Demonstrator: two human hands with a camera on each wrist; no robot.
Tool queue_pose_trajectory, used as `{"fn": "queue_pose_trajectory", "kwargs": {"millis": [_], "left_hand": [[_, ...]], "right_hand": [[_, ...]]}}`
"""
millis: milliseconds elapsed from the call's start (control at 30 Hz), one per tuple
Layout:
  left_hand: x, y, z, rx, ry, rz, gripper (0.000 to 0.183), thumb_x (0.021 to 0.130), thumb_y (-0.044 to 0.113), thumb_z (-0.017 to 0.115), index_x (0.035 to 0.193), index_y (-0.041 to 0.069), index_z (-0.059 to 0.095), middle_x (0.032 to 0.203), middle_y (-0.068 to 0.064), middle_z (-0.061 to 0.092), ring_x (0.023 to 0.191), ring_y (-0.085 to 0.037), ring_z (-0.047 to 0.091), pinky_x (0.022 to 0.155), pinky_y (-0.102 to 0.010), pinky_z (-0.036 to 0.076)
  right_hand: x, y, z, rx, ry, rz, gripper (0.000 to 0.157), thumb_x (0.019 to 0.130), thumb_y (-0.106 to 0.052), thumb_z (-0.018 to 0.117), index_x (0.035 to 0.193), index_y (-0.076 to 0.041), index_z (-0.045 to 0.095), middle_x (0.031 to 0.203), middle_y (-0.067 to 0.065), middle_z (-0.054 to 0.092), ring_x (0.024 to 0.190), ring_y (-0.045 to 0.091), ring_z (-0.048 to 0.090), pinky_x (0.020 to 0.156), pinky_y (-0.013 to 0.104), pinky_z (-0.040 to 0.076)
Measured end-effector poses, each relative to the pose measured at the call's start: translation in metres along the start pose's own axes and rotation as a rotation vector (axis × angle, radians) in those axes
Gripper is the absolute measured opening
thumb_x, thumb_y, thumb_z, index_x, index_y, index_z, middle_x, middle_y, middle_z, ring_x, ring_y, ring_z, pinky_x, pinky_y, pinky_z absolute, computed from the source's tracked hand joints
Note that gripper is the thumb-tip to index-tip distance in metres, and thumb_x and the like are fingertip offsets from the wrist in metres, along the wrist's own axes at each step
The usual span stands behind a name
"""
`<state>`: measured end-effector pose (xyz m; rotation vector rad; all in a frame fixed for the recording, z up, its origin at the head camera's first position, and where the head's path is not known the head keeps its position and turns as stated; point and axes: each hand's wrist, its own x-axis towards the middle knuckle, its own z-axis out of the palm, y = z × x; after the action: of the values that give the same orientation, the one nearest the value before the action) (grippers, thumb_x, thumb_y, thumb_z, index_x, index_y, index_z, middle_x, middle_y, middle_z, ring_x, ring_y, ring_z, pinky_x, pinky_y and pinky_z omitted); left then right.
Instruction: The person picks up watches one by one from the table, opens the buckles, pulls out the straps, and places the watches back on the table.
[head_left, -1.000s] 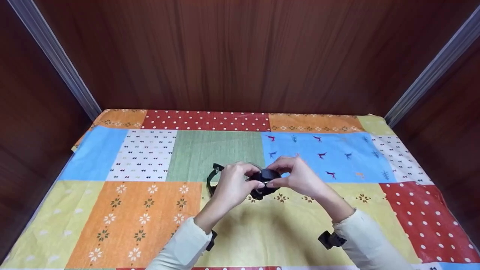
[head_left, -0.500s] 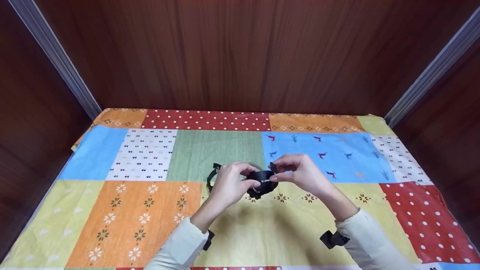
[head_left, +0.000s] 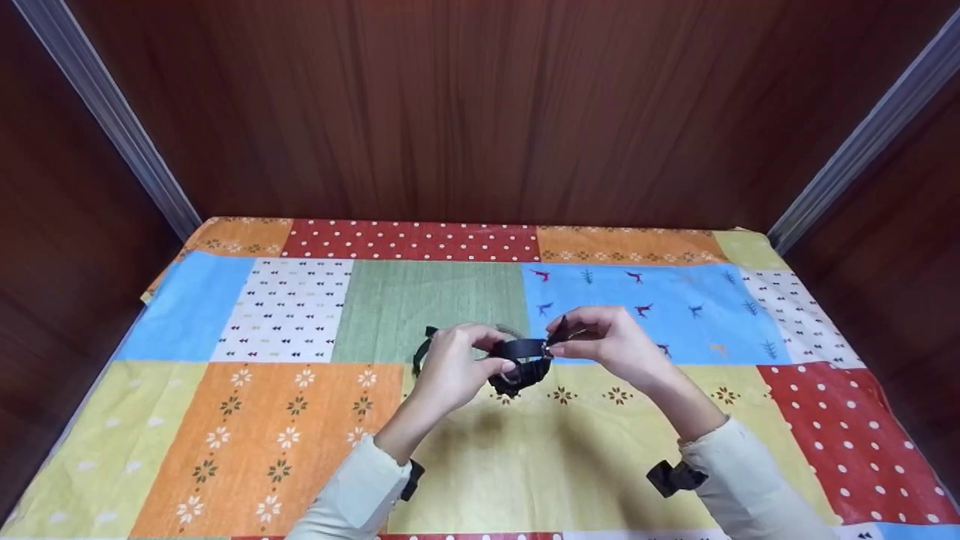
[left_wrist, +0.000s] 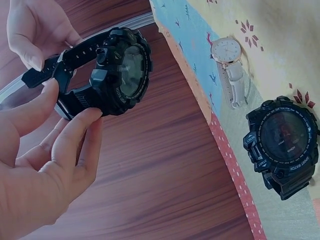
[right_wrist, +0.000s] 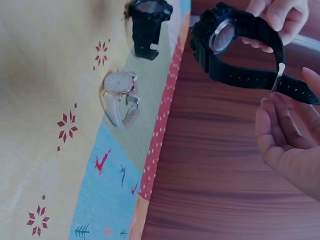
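Note:
Both hands hold up a black sport watch (head_left: pixel 523 348) above the patterned cloth. My left hand (head_left: pixel 459 367) grips its strap close to the case, with thumb and fingers on either side. My right hand (head_left: pixel 613 346) pinches the strap's other part by the metal buckle (right_wrist: pixel 278 77). In the right wrist view the strap forms a loop, its holed end running through the buckle. The round dial shows in the left wrist view on the held watch (left_wrist: pixel 131 72). Fingers hide parts of the strap.
A second black sport watch (left_wrist: pixel 285 135) lies on the cloth, partly behind my left hand in the head view. Near it lies a watch with a white strap (left_wrist: pixel 227 51). Brown wood panels (head_left: pixel 480 112) rise behind the cloth-covered table (head_left: pixel 285 450).
My right hand has moved slightly right, drawing the strap end outward. The strap part that lay over the loop now stands up near the right fingers. The left hand stays nearly in place.

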<state>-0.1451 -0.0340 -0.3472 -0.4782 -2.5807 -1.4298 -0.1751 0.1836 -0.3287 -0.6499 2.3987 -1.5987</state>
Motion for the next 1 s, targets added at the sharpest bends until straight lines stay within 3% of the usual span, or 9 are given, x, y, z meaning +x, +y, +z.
{"fn": "queue_pose_trajectory", "kwargs": {"millis": [533, 800, 1000], "left_hand": [[-0.001, 0.002, 0.0, -0.01, -0.015, 0.006, 0.017, 0.073, 0.009, 0.075, 0.089, 0.006, 0.07, 0.085, -0.002, 0.068, 0.085, -0.018, 0.061, 0.076, -0.034, 0.046], [-0.002, 0.004, -0.001, 0.014, -0.005, 0.019, 0.017, 0.074, 0.009, 0.075, 0.088, 0.004, 0.069, 0.085, -0.003, 0.068, 0.084, -0.018, 0.061, 0.074, -0.032, 0.046], [-0.003, 0.001, -0.001, 0.02, 0.002, 0.027, 0.019, 0.073, 0.008, 0.075, 0.09, 0.003, 0.069, 0.086, -0.004, 0.067, 0.085, -0.019, 0.061, 0.075, -0.034, 0.046]], "right_hand": [[-0.005, 0.012, -0.009, 0.141, -0.05, 0.023, 0.029, 0.076, -0.005, 0.072, 0.101, 0.008, 0.062, 0.09, 0.013, 0.066, 0.082, 0.018, 0.063, 0.079, 0.033, 0.05], [-0.003, 0.015, -0.011, 0.144, -0.035, 0.046, 0.031, 0.075, -0.007, 0.073, 0.101, 0.005, 0.064, 0.091, 0.013, 0.067, 0.082, 0.019, 0.063, 0.08, 0.034, 0.049], [-0.003, 0.019, -0.01, 0.148, -0.038, 0.024, 0.032, 0.075, -0.005, 0.073, 0.102, 0.009, 0.062, 0.09, 0.014, 0.067, 0.082, 0.018, 0.064, 0.079, 0.033, 0.05]]}}
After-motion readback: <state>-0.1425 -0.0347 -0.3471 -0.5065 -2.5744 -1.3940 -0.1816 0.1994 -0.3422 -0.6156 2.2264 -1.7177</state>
